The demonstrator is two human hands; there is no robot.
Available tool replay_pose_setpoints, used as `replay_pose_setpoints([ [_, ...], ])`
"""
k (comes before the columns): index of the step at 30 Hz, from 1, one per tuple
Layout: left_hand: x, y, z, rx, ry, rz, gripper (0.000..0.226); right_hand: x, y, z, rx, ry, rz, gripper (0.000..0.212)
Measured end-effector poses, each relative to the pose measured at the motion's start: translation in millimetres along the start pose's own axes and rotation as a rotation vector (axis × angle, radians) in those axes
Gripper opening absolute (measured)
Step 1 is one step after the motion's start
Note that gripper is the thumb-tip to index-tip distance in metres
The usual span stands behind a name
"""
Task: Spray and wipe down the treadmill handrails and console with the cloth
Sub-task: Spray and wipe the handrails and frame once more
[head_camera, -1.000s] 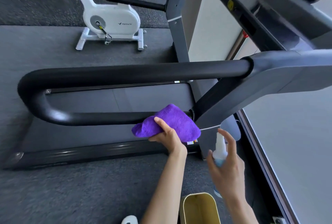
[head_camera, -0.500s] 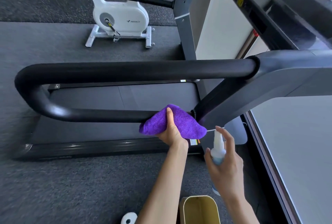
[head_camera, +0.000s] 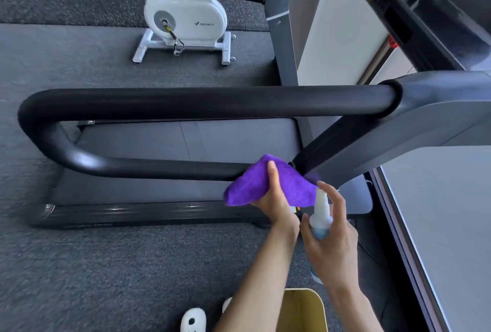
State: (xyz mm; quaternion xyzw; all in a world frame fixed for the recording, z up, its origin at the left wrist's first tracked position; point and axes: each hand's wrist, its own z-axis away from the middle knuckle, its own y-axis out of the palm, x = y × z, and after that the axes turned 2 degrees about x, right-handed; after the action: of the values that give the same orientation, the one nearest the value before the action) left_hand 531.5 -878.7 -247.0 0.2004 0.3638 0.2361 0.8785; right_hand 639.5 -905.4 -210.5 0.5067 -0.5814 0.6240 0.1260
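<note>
Head view, the only one. Left hand [head_camera: 273, 201] grips a bunched purple microfibre cloth [head_camera: 265, 188] from beneath, thumb laid up over its face, pressing it against the lower bar of the black looped treadmill handrail [head_camera: 164, 168] at the end where the bar meets the grey upright. Right hand [head_camera: 328, 238], just beside the left wrist and nearer the body, is curled round a small white spray bottle [head_camera: 321, 212] with blue liquid showing at its shoulder; index finger arched over the nozzle head, nozzle toward the cloth and the joint. Whether the pump is pressed I cannot tell. The upper bar runs beyond both hands, untouched. The console lies up and to the right of the right hand, mostly out of frame. Handling, as judgement: cloth soft, light and limp, so it needs a wadded, full-palm grip to carry pressure; the rail's foam-like sleeve looks matte and should drag rather than slip. Bottle is light and rigid, possibly slick if wet; best held round the body with one finger free. Beyond the rail stands a white exercise bike [head_camera: 186, 15]; below the wrists, a yellow bin [head_camera: 303, 310].
</note>
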Motion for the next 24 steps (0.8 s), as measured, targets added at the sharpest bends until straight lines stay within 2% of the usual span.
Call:
replay_pose_setpoints([
  [4, -2, -8, -8, 0.087, -0.072, -0.095, 0.085, -4, -1, 1, 0.000, -0.009, -0.004, 0.069],
  [7, -18, -18, -20, 0.046, -0.065, -0.152, 0.060, -1, 8, -3, 0.033, -0.014, 0.012, 0.068],
  [9, -32, -21, -23, 0.009, -0.036, -0.164, 0.053, 8, 17, -6, 0.064, -0.033, 0.011, 0.067],
  [14, -85, -45, -46, -0.002, 0.144, -0.230, 0.067, 38, 41, -6, 0.107, -0.098, -0.016, 0.070],
  [18, -127, -60, -62, -0.040, 0.209, -0.179, 0.074, 56, 59, 0, 0.126, -0.093, -0.015, 0.069],
  [24, -212, -98, -98, 0.000, 0.366, -0.233, 0.071, 81, 78, 11, 0.120, -0.105, 0.012, 0.065],
])
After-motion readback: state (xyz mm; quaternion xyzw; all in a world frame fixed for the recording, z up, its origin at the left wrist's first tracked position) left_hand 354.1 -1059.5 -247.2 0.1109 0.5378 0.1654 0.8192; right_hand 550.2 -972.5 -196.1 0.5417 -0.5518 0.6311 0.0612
